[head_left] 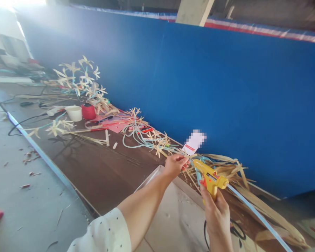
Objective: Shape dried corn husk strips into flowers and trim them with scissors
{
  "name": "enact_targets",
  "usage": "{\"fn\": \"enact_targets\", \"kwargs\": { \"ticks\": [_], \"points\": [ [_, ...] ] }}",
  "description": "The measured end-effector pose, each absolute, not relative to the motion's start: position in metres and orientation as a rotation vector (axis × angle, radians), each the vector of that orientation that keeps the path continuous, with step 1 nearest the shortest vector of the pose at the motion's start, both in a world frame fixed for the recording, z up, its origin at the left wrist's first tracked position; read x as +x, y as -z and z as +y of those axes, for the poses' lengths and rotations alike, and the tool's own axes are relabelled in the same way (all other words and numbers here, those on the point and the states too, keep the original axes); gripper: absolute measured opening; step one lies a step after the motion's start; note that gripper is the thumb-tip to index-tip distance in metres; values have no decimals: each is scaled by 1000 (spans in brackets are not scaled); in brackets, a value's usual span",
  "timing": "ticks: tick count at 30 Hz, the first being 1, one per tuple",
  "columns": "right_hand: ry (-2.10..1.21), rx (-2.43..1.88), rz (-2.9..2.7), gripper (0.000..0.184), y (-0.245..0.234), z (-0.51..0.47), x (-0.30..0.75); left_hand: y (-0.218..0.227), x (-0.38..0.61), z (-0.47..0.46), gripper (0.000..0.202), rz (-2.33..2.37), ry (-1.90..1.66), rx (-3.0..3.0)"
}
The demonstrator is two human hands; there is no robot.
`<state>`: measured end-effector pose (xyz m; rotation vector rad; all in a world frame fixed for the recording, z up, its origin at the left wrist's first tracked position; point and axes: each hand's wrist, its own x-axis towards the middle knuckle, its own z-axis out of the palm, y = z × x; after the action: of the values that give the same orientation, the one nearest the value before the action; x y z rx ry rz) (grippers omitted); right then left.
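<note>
My right hand point(217, 213) is wrapped round the handle of a yellow hot glue gun point(208, 174). A long translucent glue stick point(257, 213) runs out of its rear end. The nozzle points left, close to the fingertips of my left hand point(175, 165). Those fingers are pinched on a small pale flower point(190, 155) of straw-coloured strips, partly hidden by the fingers. Just behind it stands a white and red card point(189, 148), blurred in its upper part. Dried husk strips point(231, 168) lie beyond the glue gun.
A brown table point(102, 175) runs along a blue wall panel point(225, 87). Finished-looking pale flowers point(86, 77) stand at the far end. Nearby are a white cup point(74, 113), a red thread spool point(88, 112) and light-blue tubing point(131, 145). An open box point(173, 203) sits under my forearm.
</note>
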<state>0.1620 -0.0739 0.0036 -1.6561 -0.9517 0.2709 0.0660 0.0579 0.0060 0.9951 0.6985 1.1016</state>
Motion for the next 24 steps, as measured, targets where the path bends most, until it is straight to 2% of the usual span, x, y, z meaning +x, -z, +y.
{"fn": "enact_targets", "kwargs": {
  "ticks": [16, 24],
  "points": [
    [-282, -1694, -966, 50, 0, -73, 165, -8, 65, 57, 25, 670, -1109, 996],
    [-300, -1723, -961, 44, 2, -73, 169, -6, 66, 58, 23, 661, -1098, 995]
  ]
}}
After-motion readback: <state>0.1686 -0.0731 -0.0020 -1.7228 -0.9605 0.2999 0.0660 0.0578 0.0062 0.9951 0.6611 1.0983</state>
